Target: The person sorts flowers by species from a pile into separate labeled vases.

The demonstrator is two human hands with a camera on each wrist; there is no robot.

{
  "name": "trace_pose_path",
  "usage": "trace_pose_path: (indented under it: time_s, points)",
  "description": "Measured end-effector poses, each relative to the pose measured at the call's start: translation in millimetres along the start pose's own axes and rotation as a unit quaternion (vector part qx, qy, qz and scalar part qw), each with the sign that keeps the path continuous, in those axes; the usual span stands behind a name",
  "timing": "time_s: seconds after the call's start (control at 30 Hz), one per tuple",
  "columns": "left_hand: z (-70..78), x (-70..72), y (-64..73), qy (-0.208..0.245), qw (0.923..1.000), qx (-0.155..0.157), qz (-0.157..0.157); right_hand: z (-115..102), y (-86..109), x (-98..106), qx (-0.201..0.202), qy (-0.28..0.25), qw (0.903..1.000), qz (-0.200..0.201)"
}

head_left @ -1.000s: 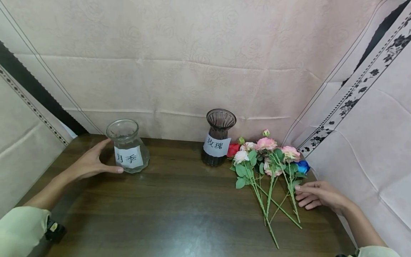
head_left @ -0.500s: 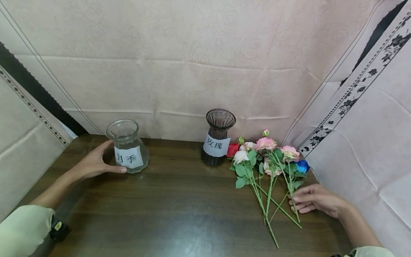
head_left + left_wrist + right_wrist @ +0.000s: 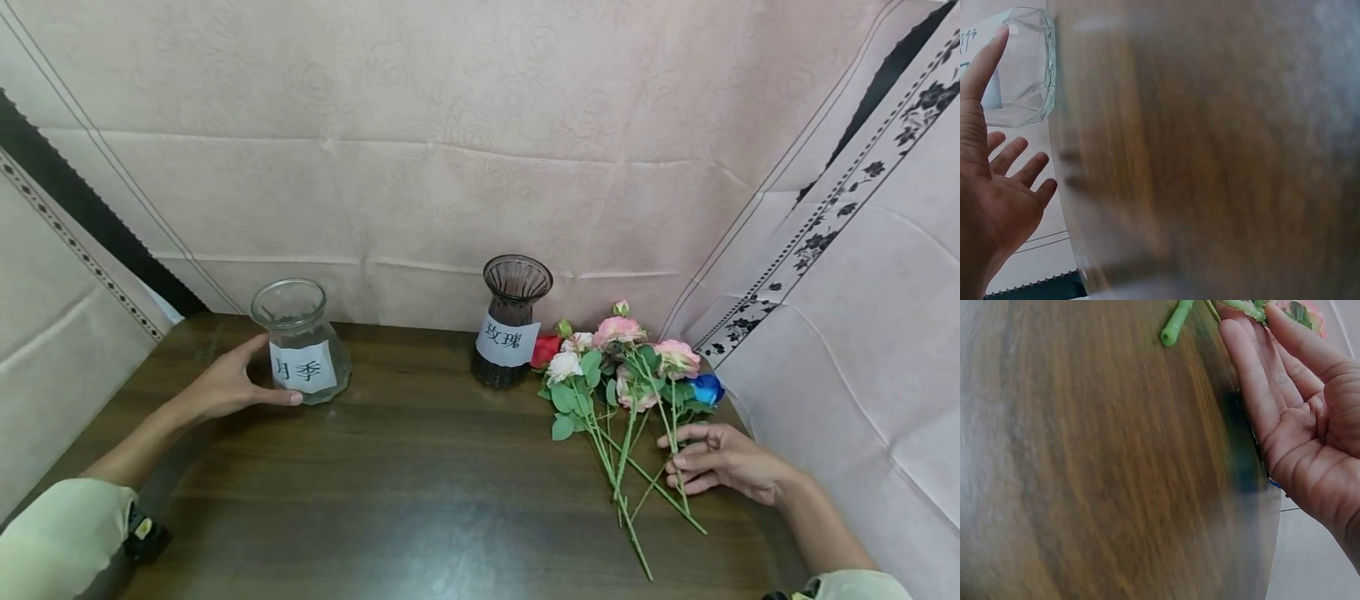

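A clear glass vase [image 3: 303, 358] with a white label in Chinese characters stands upright at the back left. My left hand [image 3: 228, 386] lies beside its left side, thumb extended along the base of the label. In the left wrist view the other fingers [image 3: 1019, 156] are spread and relaxed. On the right, my right hand [image 3: 727, 462] pinches a green flower stem [image 3: 673, 433] between thumb and fingertips; which bloom it bears is hard to tell. Around it lie a blue rose [image 3: 707, 389], pink flowers [image 3: 678, 359], a white flower [image 3: 564, 367] and a red rose [image 3: 545, 351], stems crossing toward me.
A dark glass vase [image 3: 517, 321] with another Chinese label stands at the back centre, close to the red rose. The brown wooden table [image 3: 405, 475] ends at a pale cloth backdrop [image 3: 420, 200], with cloth walls at both sides.
My right hand has moved left onto the stem, taken it between thumb and fingers, and shifted it slightly left. My left hand has edged right, closer to the clear vase.
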State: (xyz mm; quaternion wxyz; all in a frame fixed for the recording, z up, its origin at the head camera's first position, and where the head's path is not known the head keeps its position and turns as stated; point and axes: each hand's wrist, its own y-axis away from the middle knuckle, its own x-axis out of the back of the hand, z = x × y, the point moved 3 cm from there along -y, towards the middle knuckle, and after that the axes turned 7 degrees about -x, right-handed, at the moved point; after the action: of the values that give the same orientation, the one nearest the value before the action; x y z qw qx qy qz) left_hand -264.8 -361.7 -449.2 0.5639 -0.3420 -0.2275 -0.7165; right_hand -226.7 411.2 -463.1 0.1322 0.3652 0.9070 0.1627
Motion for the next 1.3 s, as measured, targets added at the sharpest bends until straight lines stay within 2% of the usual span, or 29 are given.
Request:
trace_pose_path:
  time_s: [0.5, 0.8, 0.97, 1.3]
  points:
    - [8.0, -6.3, -4.5, 0.062, 0.9968, -0.049, 0.012, -5.9, -8.8, -10.0, 0.02, -0.025, 0.9993, -0.017]
    - [10.7, -1.8, -8.4, 0.057, 0.9978, -0.034, 0.007, -5.3, -17.8, -17.7, 0.046, -0.045, 0.9979, -0.008]
    - [11.6, 2.3, -10.9, 0.048, 0.9982, -0.036, 0.006, -5.7, -23.1, -22.8, 0.063, -0.056, 0.9964, -0.006]
    - [9.3, 4.0, -14.6, 0.031, 0.999, -0.033, 0.003, -5.8, -34.4, -36.9, 0.075, -0.077, 0.9938, 0.029]
